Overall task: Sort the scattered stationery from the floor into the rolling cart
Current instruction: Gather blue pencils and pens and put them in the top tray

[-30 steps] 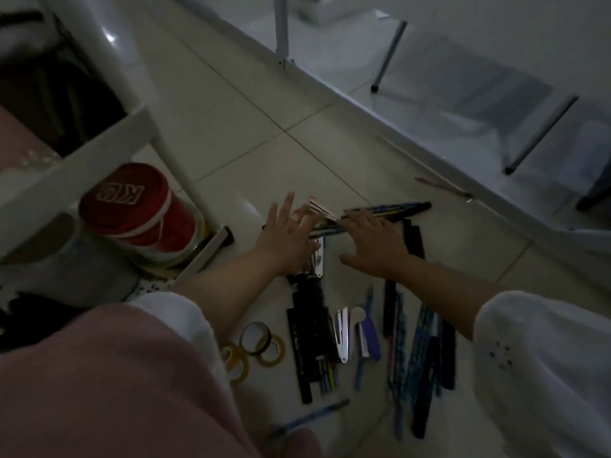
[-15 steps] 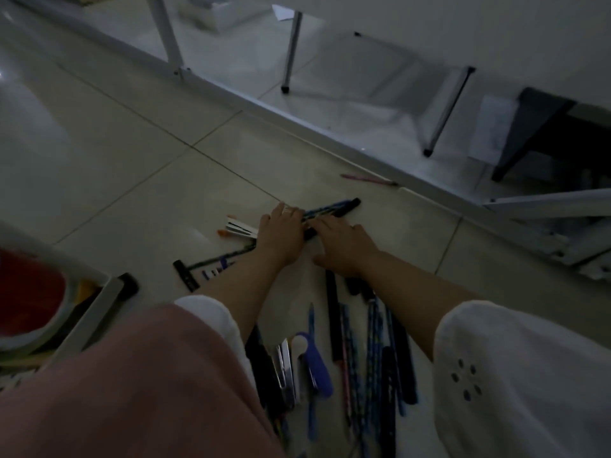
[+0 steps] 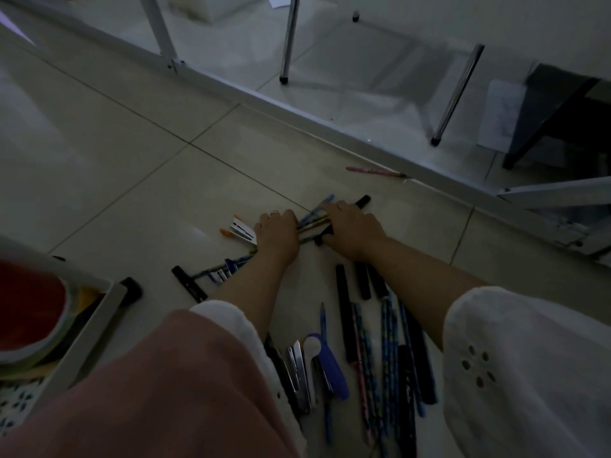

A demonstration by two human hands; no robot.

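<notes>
The tiled floor [image 3: 132,153] holds the stationery; the rolling cart [image 3: 94,314] sits at eight o'clock. Left hand [image 3: 276,238] and right hand [image 3: 352,231] both fold their fingers down over one pen bundle [image 3: 312,222] just above centre (twelve o'clock from the wrists). Best to square the ends, close both grips fully, then lift level so none slides out; the pink pencil [image 3: 375,171] at one o'clock waits.
</notes>
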